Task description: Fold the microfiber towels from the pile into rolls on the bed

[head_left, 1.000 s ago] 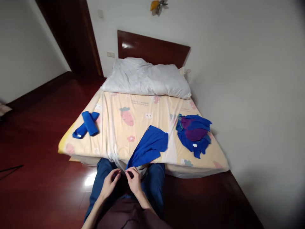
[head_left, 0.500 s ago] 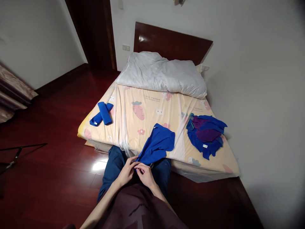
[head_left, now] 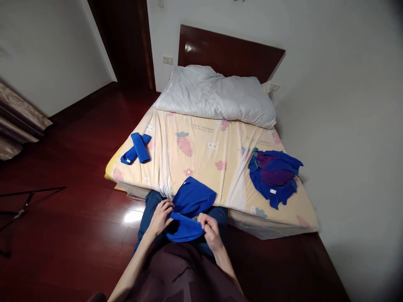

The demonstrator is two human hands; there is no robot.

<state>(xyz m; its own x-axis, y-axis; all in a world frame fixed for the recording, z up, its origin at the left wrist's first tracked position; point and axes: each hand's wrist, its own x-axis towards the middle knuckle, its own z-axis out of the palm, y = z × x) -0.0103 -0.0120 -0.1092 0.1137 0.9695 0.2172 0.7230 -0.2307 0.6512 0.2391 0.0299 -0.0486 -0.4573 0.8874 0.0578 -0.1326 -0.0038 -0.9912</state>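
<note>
A blue cloth [head_left: 195, 196] lies partly on the front edge of the bed, its near end lifted toward my body. My left hand [head_left: 161, 217] pinches that end at its left corner. At the right corner, my right hand [head_left: 210, 230] is closed on the same cloth. Between the hands the near edge is stretched wide and sags in a fold over my lap. To the left on the bed, two rolled blue cloths [head_left: 140, 147] lie crossed, one on top of the other. A loose heap of blue and purple cloths [head_left: 276, 174] lies to the right.
The bed's patterned sheet [head_left: 201, 144] spreads in front of me. A grey-white quilt [head_left: 217, 94] is bunched below the dark headboard [head_left: 231, 52]. A thin black stand [head_left: 27, 203] is on the floor at the left, and a wall runs along the right.
My hands have moved apart from close together, spreading the cloth's near edge between them. The part on the bed has slid left and toward me.
</note>
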